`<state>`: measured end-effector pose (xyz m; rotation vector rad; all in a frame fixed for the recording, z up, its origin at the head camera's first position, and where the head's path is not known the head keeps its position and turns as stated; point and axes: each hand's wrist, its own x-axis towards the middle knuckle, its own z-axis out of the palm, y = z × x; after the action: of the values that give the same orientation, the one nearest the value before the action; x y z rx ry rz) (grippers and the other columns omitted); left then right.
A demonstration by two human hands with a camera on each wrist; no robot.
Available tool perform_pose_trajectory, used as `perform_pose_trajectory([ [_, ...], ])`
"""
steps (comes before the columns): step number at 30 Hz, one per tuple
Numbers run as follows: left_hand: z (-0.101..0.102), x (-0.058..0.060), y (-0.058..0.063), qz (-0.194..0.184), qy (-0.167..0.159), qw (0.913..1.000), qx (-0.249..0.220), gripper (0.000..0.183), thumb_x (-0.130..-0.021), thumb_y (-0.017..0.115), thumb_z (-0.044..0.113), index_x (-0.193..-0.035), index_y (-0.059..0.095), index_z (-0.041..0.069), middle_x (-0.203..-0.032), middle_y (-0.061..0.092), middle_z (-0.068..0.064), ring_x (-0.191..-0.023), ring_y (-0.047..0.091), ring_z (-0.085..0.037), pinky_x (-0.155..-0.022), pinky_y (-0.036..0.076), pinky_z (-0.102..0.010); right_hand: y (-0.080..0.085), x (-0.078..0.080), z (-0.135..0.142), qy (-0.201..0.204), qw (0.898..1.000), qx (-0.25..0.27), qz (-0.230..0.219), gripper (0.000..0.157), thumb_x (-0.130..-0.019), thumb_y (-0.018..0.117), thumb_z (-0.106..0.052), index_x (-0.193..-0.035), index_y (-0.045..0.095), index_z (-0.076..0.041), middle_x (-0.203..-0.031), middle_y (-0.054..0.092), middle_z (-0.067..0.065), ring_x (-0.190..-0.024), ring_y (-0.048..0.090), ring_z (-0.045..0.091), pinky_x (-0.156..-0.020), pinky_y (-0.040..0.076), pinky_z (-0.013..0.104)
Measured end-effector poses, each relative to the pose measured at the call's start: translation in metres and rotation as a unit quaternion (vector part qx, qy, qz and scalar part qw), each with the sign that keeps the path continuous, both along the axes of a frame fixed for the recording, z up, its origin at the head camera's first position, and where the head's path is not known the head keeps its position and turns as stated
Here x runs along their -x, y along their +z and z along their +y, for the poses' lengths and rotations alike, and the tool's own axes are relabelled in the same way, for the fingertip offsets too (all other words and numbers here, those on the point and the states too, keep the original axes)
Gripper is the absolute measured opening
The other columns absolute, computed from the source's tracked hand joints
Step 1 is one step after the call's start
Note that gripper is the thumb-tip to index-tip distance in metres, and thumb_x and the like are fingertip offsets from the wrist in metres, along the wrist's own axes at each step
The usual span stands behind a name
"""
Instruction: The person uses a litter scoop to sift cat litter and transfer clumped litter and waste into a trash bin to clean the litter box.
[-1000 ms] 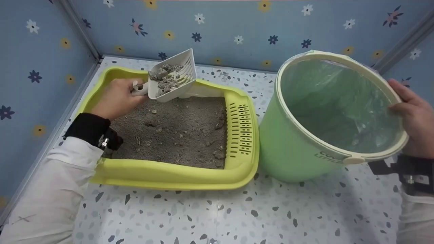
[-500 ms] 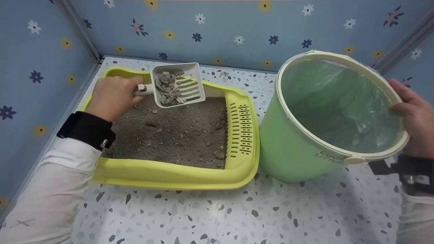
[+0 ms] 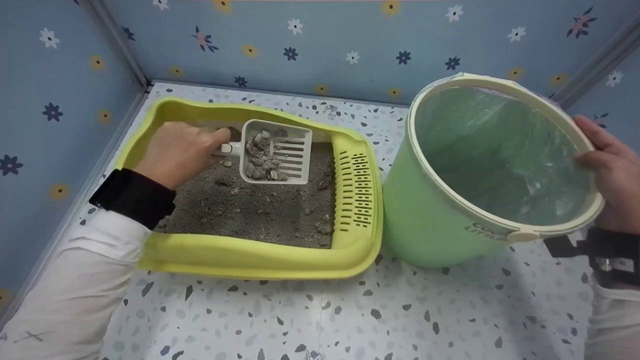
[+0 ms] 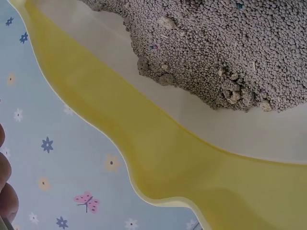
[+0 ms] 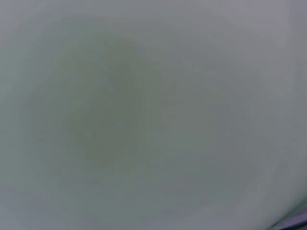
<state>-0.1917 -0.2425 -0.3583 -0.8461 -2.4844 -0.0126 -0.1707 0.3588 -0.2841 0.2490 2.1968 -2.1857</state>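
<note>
In the head view, the left hand (image 3: 181, 152) is clamped round the handle (image 3: 230, 148) of a pale slotted scoop (image 3: 298, 134), which hangs over the far part of a yellow-green tray (image 3: 250, 255) at the left of the scene. A pile of grey clumps (image 3: 261, 156) lies in the scoop, mostly toward the handle end, with much of the slotted right end showing. Below it, the grey litter (image 3: 245, 215) is uneven, and lumps (image 3: 324, 227) sit at its right side. Just right of the tray stands a green bin (image 3: 430, 215) with a clear liner (image 3: 500, 145); the right hand (image 3: 612, 170) grips its right rim. Judging from this, the work is partway: one load is gathered, but it is not yet in the bin, and the lumps left in the litter suggest more to collect. The bin's bottom is too dim to tell whether anything lies there. The left wrist view shows the tray's wavy wall, litter with a small cluster (image 4: 232, 93) near its edge, and some fingers (image 4: 7, 201) at the left border; the scoop is out of sight. The right wrist view is a pale greenish blur, showing nothing of that hand's grip.
</note>
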Motion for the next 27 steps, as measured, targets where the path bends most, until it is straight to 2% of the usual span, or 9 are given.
perform_pose_trajectory([
  [5, 0.0, -0.002, 0.0, -0.004, -0.02, 0.9998, 0.006, 0.032, -0.068, 0.082, 0.017, -0.076, 0.053, 0.008, -0.049, 0.047, -0.002, -0.038, 0.028, -0.011, -0.038, 0.023, -0.025, 0.0, 0.0, 0.0, -0.005, 1.0, 0.008, -0.002, 0.053, -0.101, 0.031, -0.007, -0.147, 0.028, -0.033, -0.155, 0.02, -0.007, -0.134, 0.036, 0.011, -0.079, 0.05, 0.016],
  [10, 0.0, -0.004, 0.004, -0.026, -0.01, 0.9995, 0.017, 0.029, -0.07, 0.081, 0.016, -0.077, 0.054, 0.009, -0.052, 0.053, -0.003, -0.039, 0.032, -0.012, -0.038, 0.025, -0.026, 0.0, 0.001, 0.0, -0.007, 1.0, 0.007, -0.001, 0.053, -0.101, 0.031, -0.006, -0.147, 0.028, -0.033, -0.155, 0.02, -0.007, -0.135, 0.035, 0.011, -0.079, 0.05, 0.015],
  [12, 0.001, -0.005, 0.007, -0.054, 0.004, 0.9983, 0.023, 0.025, -0.073, 0.078, 0.016, -0.077, 0.055, 0.009, -0.053, 0.051, -0.003, -0.041, 0.034, -0.013, -0.039, 0.026, -0.026, -0.001, 0.001, 0.001, -0.008, 1.0, 0.009, 0.001, 0.053, -0.101, 0.031, -0.005, -0.146, 0.029, -0.032, -0.155, 0.021, -0.007, -0.134, 0.036, 0.01, -0.079, 0.05, 0.015],
  [15, 0.004, -0.006, 0.012, -0.118, 0.035, 0.992, 0.029, 0.02, -0.079, 0.071, 0.017, -0.075, 0.053, 0.01, -0.053, 0.046, -0.002, -0.045, 0.037, -0.015, -0.041, 0.029, -0.028, -0.002, 0.001, 0.002, -0.002, 1.0, 0.015, 0.009, 0.054, -0.101, 0.031, -0.004, -0.146, 0.029, -0.032, -0.155, 0.02, -0.007, -0.135, 0.035, 0.009, -0.079, 0.05, 0.015],
  [18, 0.006, -0.006, 0.016, -0.191, 0.065, 0.979, 0.026, 0.02, -0.083, 0.065, 0.02, -0.072, 0.05, 0.012, -0.056, 0.044, -0.001, -0.05, 0.04, -0.017, -0.045, 0.032, -0.03, -0.003, 0.0, 0.002, 0.007, 1.0, 0.025, 0.018, 0.053, -0.101, 0.03, -0.004, -0.147, 0.029, -0.031, -0.156, 0.02, -0.007, -0.138, 0.03, 0.01, -0.08, 0.05, 0.015],
  [22, 0.007, -0.007, 0.021, -0.282, 0.096, 0.9543, 0.017, 0.024, -0.084, 0.061, 0.023, -0.067, 0.046, 0.014, -0.058, 0.044, 0.0, -0.051, 0.04, -0.017, -0.048, 0.031, -0.03, -0.003, -0.001, 0.001, 0.005, 0.999, 0.032, 0.02, 0.052, -0.101, 0.03, -0.005, -0.146, 0.031, -0.031, -0.156, 0.021, -0.006, -0.14, 0.027, 0.013, -0.08, 0.05, 0.016],
  [27, 0.008, -0.005, 0.017, -0.391, 0.084, 0.9161, -0.032, 0.021, -0.083, 0.059, 0.019, -0.067, 0.045, 0.012, -0.059, 0.041, 0.002, -0.05, 0.037, -0.012, -0.049, 0.03, -0.027, -0.002, -0.002, 0.0, 0.002, 1.0, 0.024, 0.013, 0.051, -0.102, 0.03, -0.007, -0.145, 0.031, -0.033, -0.155, 0.02, -0.007, -0.141, 0.026, 0.013, -0.08, 0.05, 0.016],
])
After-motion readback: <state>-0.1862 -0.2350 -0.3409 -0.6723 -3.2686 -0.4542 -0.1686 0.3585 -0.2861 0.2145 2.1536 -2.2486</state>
